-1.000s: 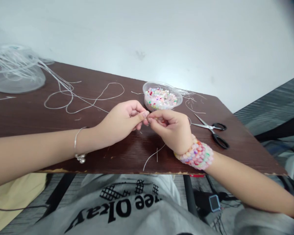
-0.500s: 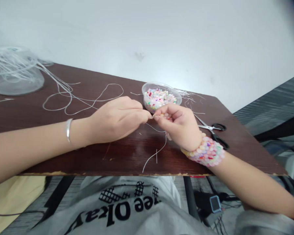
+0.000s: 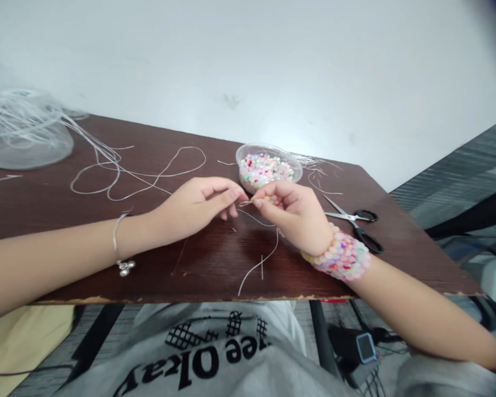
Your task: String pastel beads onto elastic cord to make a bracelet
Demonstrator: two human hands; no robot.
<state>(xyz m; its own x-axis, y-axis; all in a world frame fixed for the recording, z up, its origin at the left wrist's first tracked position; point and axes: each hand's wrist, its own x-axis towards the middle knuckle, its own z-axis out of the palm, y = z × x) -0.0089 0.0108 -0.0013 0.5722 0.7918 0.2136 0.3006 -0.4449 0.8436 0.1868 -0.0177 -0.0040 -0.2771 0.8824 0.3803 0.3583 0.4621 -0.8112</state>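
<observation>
Right grip (image 3: pixel 297 214) pinches a cord loop (image 3: pixel 245 204) just on the near side of the bead bowl (image 3: pixel 299 172), beads (image 3: pixel 274 200) cupped behind; left grip (image 3: pixel 198 207) near-left of bowl, can't tell if pinching; loop could slip if right pinch slackens; scissors (image 3: pixel 350 216) right of bowl.

Table (image 3: pixel 206 262) is a dark reddish brown with pale tan chips along its near edge. Clear bowl (image 3: pixel 297 171) on the far side, beads (image 3: pixel 264 168) in it all pink, white, red, purple and green. Bead strand (image 3: pixel 274 200) mid-scene looks peachy pink. Bracelets (image 3: pixel 342 255) on the right mix pink, yellow, orange and green. Scissors (image 3: pixel 352 217): silver, black handles. Grey shirt (image 3: pixel 248 380) nearest, with black lettering (image 3: pixel 204 365) and crosshatch patches (image 3: pixel 234 324).
</observation>
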